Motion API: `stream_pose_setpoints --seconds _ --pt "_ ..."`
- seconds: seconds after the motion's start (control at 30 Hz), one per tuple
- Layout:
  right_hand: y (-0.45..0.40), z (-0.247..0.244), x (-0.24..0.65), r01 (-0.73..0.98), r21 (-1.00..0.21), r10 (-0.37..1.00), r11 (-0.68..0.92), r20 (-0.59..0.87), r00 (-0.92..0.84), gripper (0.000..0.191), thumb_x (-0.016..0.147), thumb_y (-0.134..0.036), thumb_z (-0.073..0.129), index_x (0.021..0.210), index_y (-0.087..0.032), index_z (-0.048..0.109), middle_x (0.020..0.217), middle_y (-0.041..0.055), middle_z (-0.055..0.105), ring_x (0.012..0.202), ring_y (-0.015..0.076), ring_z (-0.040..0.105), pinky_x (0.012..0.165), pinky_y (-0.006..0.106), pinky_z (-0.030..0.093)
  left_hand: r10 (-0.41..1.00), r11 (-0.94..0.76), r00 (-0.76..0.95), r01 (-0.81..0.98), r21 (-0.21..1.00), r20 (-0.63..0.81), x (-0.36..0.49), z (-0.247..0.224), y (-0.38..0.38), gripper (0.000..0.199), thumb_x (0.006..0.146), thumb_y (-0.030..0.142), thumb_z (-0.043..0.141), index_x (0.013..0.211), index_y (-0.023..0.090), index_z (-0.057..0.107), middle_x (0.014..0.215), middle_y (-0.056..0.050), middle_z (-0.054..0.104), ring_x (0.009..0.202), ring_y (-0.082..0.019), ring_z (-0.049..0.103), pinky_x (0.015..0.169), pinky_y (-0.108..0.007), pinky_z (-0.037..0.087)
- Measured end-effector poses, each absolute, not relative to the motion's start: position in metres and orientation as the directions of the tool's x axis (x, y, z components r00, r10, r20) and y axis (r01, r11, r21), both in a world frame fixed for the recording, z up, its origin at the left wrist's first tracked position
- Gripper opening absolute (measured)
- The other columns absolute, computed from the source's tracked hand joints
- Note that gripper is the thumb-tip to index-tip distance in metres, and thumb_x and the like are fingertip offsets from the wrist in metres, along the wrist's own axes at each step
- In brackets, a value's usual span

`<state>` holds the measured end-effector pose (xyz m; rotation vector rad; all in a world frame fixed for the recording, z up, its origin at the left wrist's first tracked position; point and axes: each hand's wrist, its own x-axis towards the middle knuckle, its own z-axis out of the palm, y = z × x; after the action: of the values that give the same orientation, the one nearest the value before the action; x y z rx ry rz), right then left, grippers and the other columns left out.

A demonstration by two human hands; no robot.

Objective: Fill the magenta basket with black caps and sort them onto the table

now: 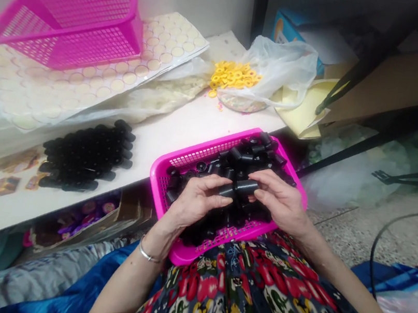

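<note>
Between my two hands, above a pink basket (pixel 157 175) on my lap, are two short black cylinders. My left hand (pixel 198 197) pinches one black cylinder (pixel 226 190) between thumb and fingers. In my right hand (pixel 279 198) is the other cylinder (pixel 247 186), gripped at its right end. The two pieces lie end to end; whether they are joined I cannot tell. Many more loose black cylinders (pixel 244 154) fill the basket below. On the white table to the left, similar black cylinders (pixel 87 151) lie packed in rows.
An upright pink basket (pixel 96 19) stands on printed sheets (pixel 175 36) at the back left. Small yellow rings (pixel 232 75) spill near a clear plastic bag (pixel 281 65). Black straps (pixel 359 69) hang at right. Below the table edge sits a box of purple items (pixel 84 219).
</note>
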<state>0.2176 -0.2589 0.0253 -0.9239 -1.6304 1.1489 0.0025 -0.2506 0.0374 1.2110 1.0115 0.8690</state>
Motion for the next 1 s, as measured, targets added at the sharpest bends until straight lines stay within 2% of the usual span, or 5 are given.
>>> stream_pose_setpoints --seconds 0.2,0.37,0.57,0.8,1.0 --pt "-0.257 0.029 0.212 0.246 -0.838 0.825 0.487 0.349 -0.445 0.025 0.091 -0.021 0.052 0.114 -0.017 0.061 0.099 0.0083 0.062 0.09 0.0169 0.061 0.078 0.032 0.053 0.935 0.26 0.29 -0.175 0.95 -0.203 0.01 0.026 -0.252 0.047 0.055 0.023 0.087 0.099 0.018 0.072 0.088 -0.004 0.069 0.08 -0.019 0.063 0.078 -0.035 0.052" --pt "-0.262 0.022 0.204 0.206 -0.938 0.92 0.278 0.198 -0.339 0.021 0.086 -0.024 0.059 0.107 -0.019 0.062 0.089 0.0033 0.058 0.071 0.0124 0.057 0.061 0.026 0.05 0.926 -0.196 0.357 0.177 0.964 0.123 0.009 0.022 -0.258 0.038 0.067 0.026 0.081 0.103 0.019 0.07 0.095 -0.006 0.066 0.086 -0.02 0.061 0.079 -0.033 0.051" --pt "-0.265 0.021 0.185 0.132 -0.991 0.92 -0.037 -0.085 -0.382 0.03 0.068 -0.03 0.077 0.091 -0.02 0.06 0.073 -0.0038 0.053 0.058 0.0093 0.047 0.051 0.023 0.043 0.801 -0.587 0.488 0.529 0.613 0.346 0.01 0.016 -0.276 0.035 0.079 0.007 0.054 0.112 0.014 0.062 0.105 -0.014 0.062 0.094 -0.024 0.059 0.081 -0.038 0.05" --pt "-0.235 0.027 0.175 0.378 -0.872 0.882 0.311 0.117 -0.456 0.022 0.083 -0.033 0.065 0.098 -0.018 0.058 0.081 -0.0005 0.054 0.06 0.0096 0.049 0.055 0.024 0.043 0.896 -0.196 -0.284 0.437 0.878 0.341 -0.049 0.027 -0.26 0.026 0.074 0.026 0.073 0.1 0.022 0.069 0.096 -0.005 0.067 0.089 -0.019 0.062 0.082 -0.032 0.05" --pt "-0.193 0.037 0.131 0.684 -0.31 0.728 0.66 0.042 -0.684 0.012 0.089 -0.02 0.054 0.09 -0.014 0.064 0.097 0.0104 0.064 0.094 0.0223 0.059 0.079 0.032 0.046 0.812 -0.049 -0.58 0.046 0.998 0.067 -0.119 -0.002 -0.239 0.037 0.065 0.033 0.077 0.097 0.017 0.07 0.09 -0.004 0.07 0.079 -0.016 0.062 0.077 -0.031 0.05"
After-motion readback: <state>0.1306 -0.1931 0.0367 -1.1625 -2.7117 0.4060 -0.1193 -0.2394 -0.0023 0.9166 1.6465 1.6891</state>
